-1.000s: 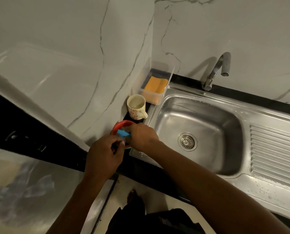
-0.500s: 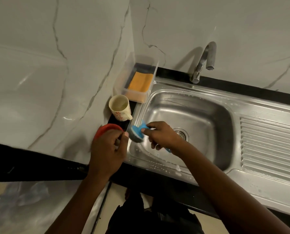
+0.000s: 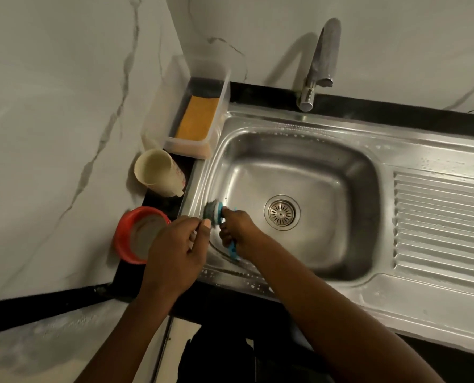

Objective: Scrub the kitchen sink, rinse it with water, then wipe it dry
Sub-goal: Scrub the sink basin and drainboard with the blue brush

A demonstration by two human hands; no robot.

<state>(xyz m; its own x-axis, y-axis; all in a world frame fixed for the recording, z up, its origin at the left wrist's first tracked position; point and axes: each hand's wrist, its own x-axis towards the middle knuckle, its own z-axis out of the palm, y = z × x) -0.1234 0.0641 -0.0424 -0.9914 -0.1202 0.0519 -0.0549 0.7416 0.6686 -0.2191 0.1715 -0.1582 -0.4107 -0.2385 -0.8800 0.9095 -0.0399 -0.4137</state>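
Right hand (image 3: pixel 240 230) gripped blue-handled scrub brush with grey scouring head (image 3: pixel 213 212), head against left wall of stainless steel sink (image 3: pixel 299 167), left hand (image 3: pixel 175 250) curled at rim beside red round tub (image 3: pixel 125 233), its grasp unclear.

left hand (image 3: pixel 175 246): fingers curled | right hand (image 3: pixel 240 230): grips brush (image 3: pixel 212 213) handle
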